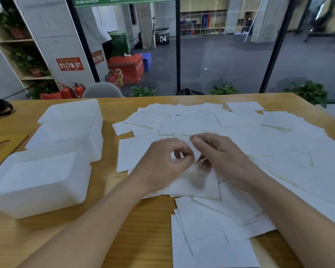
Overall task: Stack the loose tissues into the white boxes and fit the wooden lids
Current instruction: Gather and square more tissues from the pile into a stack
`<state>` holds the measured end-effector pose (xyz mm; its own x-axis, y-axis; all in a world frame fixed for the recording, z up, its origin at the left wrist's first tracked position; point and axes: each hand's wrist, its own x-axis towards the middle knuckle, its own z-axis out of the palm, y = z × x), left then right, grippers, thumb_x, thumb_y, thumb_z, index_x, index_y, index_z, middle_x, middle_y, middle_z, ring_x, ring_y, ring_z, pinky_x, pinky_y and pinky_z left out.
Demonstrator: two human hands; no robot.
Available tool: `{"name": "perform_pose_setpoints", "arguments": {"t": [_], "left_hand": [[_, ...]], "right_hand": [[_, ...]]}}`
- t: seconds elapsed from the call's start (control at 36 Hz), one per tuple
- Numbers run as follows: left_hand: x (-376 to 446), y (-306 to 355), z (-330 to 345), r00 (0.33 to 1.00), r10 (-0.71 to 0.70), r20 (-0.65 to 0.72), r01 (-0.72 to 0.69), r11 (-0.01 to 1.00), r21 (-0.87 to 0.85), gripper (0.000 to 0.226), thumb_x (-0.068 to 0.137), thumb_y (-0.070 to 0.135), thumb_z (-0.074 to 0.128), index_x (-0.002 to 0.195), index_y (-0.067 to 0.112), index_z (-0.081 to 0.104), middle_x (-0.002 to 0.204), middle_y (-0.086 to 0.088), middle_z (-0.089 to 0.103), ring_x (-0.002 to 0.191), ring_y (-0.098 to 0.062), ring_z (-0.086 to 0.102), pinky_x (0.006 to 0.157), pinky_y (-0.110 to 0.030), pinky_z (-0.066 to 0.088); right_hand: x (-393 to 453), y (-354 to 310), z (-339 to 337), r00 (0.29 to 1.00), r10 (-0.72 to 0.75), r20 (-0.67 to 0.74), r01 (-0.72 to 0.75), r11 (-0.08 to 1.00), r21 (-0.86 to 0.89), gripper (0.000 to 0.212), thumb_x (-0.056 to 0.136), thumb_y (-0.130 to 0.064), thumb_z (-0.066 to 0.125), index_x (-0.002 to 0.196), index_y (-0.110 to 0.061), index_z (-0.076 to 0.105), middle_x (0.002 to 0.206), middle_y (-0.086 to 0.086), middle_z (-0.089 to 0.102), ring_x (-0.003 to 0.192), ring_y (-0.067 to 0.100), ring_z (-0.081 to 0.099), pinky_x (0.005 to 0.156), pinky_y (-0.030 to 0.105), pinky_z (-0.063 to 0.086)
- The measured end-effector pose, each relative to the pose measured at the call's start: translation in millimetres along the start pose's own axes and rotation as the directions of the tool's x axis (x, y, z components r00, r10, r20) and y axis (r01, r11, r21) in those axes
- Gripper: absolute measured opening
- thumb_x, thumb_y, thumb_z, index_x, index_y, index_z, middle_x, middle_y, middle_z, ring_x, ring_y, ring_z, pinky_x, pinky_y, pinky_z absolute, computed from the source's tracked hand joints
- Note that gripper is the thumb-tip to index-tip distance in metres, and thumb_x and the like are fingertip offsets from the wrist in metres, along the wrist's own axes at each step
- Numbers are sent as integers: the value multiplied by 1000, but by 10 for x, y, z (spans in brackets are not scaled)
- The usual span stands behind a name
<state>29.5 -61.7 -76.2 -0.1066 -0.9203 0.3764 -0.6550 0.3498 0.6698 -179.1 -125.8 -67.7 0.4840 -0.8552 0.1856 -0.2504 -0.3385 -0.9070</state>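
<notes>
Head view: left hand (162, 161) and right hand (219, 155) pinch one tissue (197, 182) mid-bench (124, 219); gathering step; next, transfer to near-left white box (39, 182).

wooden surface (143, 219) | glass wall with black frames (178, 55) | grey floor (230, 60) beyond | concrete pillar (52, 35) left | red fire extinguishers (72, 90) | shelf with plants (25, 60) | grey chair (103, 90)
</notes>
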Motion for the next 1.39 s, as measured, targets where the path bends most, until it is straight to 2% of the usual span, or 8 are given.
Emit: {"name": "perform_pose_setpoints", "arguments": {"t": [0.22, 0.39, 0.53, 0.61, 0.75, 0.89, 1.22, 1.39], "left_hand": [[50, -138, -105, 995, -22, -94, 34, 991, 131, 6, 103, 34, 73, 108, 38, 71, 113, 23, 67, 119, -6, 57, 94, -24, 44], [93, -162, -207, 996, -40, -80, 49, 992, 114, 62, 101, 66, 66, 156, 54, 40, 161, 33, 33, 154, 3, 25, 113, -17, 27], [143, -193, -361, 988, -94, -122, 78, 988, -130, 23, 106, 54, 65, 126, 45, 72, 116, 15, 73, 106, -11, 67, 84, -30, 51], [150, -206, -398, 990, -67, -121, 47, 986, -161, 13, 107, 39, 69, 104, 32, 80, 93, -1, 74, 86, -29, 66, 71, -38, 49], [118, -211, -437, 988, -152, -8, 149, 977, -151, 8, 104, 39, 72, 103, 36, 80, 71, -7, 61, 60, -14, 45, 55, -24, 37], [90, -267, -411, 962, -238, 132, 250, 965, -82, 7, 103, 38, 71, 108, 42, 75, 63, 3, 46, 57, -17, 39, 54, -28, 35], [65, -408, -359, 933, -275, 234, 261, 961, 91, 16, 99, 41, 78, 111, 45, 70, 72, 5, 74, 60, -5, 62, 69, -31, 53], [89, -473, -376, 960, -271, 76, 256, 953, 163, 11, 97, 50, 77, 106, 45, 72, 76, 10, 73, 63, -4, 65, 60, -29, 52]], "right_hand": [[-10, 46, -38, 979, -117, -166, 89, 982, -165, 17, 94, -17, 83, 90, -33, 76, 79, -13, 73, 53, 3, 54, 54, 16, 43], [-26, -42, -87, 972, -222, -79, 205, 962, -181, 19, 98, -13, 76, 103, -32, 72, 76, -10, 64, 61, 31, 53, 53, 31, 44], [-7, -74, -139, 967, -235, -101, 226, 969, -97, 11, 97, -25, 71, 106, -30, 72, 92, -12, 72, 63, 37, 54, 60, 36, 47], [5, -74, -152, 978, -176, -109, 173, 984, -33, 7, 98, -26, 72, 104, -29, 74, 91, -7, 75, 71, 28, 65, 67, 40, 52], [7, -46, -207, 997, -19, -74, 12, 996, -91, 9, 98, -25, 78, 101, -34, 76, 73, -6, 71, 57, 12, 59, 56, 26, 45], [-17, -48, -229, 993, 116, 31, -106, 969, -222, 13, 95, -24, 75, 103, -31, 68, 64, -6, 69, 49, 13, 62, 53, 29, 48], [-31, 16, -189, 969, 217, 116, -156, 907, -391, 16, 89, -24, 77, 98, -31, 67, 59, -10, 63, 55, 14, 70, 66, 44, 62], [-41, -17, -185, 992, 129, 10, -107, 864, -493, 25, 77, -35, 89, 86, -33, 66, 81, -12, 64, 65, 4, 57, 62, 26, 47]]}}
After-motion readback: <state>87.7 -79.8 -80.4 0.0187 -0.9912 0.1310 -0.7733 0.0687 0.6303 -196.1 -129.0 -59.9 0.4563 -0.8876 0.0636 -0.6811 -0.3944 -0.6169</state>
